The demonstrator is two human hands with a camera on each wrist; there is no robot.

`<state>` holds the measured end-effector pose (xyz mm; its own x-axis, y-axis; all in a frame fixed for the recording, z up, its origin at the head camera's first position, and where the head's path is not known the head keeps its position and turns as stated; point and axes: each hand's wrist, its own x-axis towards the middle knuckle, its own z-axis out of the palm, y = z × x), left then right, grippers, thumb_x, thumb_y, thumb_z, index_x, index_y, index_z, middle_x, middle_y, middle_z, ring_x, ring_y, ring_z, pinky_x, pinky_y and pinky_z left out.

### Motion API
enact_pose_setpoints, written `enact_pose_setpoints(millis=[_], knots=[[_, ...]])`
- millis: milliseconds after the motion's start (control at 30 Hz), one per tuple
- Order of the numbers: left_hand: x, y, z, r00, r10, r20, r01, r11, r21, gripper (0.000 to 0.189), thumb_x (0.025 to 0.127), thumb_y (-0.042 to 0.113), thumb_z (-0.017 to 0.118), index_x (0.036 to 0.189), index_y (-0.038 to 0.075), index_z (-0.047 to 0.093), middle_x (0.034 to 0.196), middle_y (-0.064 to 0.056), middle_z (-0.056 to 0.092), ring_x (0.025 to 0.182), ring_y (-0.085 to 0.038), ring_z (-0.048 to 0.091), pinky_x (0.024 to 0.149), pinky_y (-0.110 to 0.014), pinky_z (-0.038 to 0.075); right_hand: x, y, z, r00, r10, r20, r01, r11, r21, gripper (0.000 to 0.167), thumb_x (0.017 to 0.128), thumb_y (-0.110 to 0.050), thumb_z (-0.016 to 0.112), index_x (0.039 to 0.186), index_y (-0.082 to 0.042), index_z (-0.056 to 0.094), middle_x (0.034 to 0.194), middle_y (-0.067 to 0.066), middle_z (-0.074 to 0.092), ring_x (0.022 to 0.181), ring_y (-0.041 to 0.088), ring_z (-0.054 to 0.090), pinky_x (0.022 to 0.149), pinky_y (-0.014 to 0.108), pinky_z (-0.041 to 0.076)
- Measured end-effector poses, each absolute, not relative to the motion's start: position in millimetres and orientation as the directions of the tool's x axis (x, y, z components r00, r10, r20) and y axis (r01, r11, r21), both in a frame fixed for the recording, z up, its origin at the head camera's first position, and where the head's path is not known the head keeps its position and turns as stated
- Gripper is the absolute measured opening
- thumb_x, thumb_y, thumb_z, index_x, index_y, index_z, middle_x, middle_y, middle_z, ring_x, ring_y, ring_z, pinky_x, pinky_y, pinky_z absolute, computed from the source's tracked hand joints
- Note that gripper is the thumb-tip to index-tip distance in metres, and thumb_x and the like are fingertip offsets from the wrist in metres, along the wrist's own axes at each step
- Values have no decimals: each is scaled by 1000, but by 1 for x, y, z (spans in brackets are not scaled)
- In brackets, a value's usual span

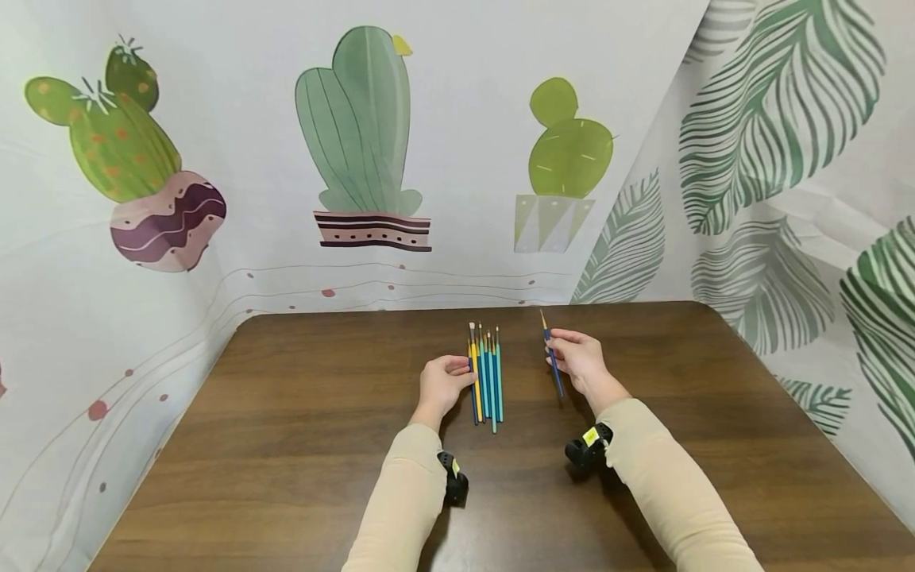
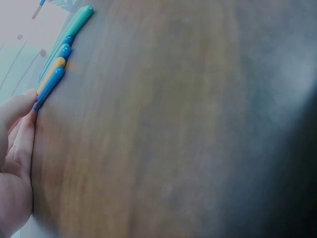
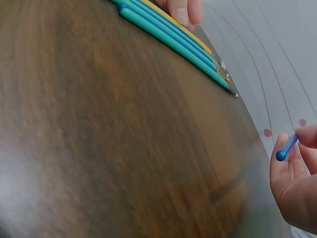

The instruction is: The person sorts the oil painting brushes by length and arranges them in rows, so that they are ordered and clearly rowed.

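On the brown table lies a row of several paintbrushes (image 1: 490,381), side by side, with bristles toward the far edge and handles in teal, blue and yellow. At the row's left side my left hand (image 1: 439,387) pinches a blue paintbrush (image 2: 51,84) between thumb and fingers, its thumb tip close against the yellow paintbrush (image 1: 477,397). To the right of the row, my right hand (image 1: 581,365) holds another blue paintbrush (image 1: 555,373) between thumb and fingers, bristles pointing up and away. The rounded handle end of that brush faces the right wrist camera.
The wooden table (image 1: 307,445) has its far edge just beyond the brush tips. Behind it hangs a white backdrop (image 1: 465,159) printed with cacti and leaves. A black wrist camera (image 1: 589,449) sits on the right sleeve, and another (image 1: 453,479) on the left.
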<state>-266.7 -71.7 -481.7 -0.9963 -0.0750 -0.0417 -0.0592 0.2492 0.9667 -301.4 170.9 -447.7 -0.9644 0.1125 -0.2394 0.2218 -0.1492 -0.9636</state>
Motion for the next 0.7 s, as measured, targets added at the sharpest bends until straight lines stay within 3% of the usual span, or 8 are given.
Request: enact_pose_setpoints(millis=[500, 700], knots=[[-266, -71, -479, -997, -73, -33, -51, 258, 965, 31, 79, 7, 75, 108, 1, 68, 107, -15, 70, 101, -24, 67, 85, -33, 56, -308, 186, -448, -951, 171, -259, 240, -124, -963, 24, 87, -1, 58, 111, -1, 58, 71, -6, 64, 59, 4, 59, 53, 18, 53], [-265, -72, -478, -997, -74, -35, -53, 256, 965, 31, 79, 6, 75, 108, 1, 68, 107, -15, 70, 102, -24, 67, 85, -32, 56, -311, 191, -445, -950, 184, -253, 238, -100, -966, 33, 88, -2, 57, 120, 3, 54, 72, -8, 65, 61, 3, 60, 52, 18, 52]])
